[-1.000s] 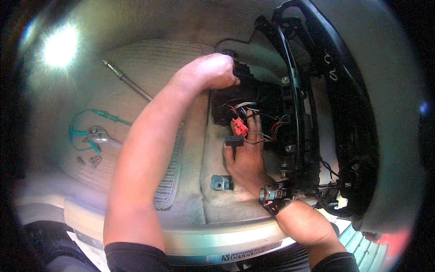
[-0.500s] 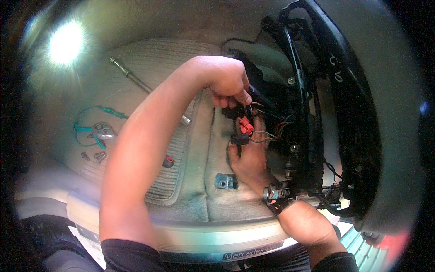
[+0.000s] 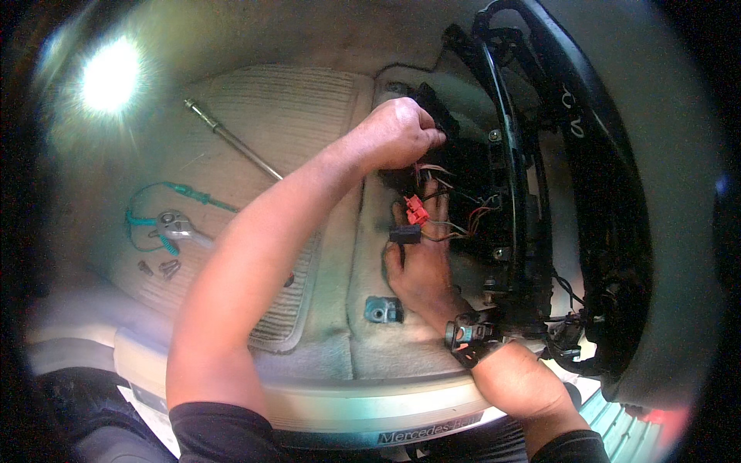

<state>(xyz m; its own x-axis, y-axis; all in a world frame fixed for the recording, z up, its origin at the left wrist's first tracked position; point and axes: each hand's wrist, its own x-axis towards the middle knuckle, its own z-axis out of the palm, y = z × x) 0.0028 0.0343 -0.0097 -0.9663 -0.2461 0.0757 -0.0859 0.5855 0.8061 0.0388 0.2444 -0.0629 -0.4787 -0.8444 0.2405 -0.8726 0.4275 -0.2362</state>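
Note:
My left hand is closed at the upper middle, over a black module; what its curled fingers grip is hidden. My right hand reaches under the black seat frame. Its fingers lie stretched out toward the module, partly covered by thin wires, a red connector and a black connector. A metal bracket sits on the beige carpet left of my right wrist.
A ribbed mat bears a long extension bar, a ratchet, a teal probe with lead and several bolts. A door sill crosses the bottom; a bright lamp shines at upper left.
My left hand dropped toward the wires, then lifted back up to the upper part of the module. My right hand has stayed nearly in place.

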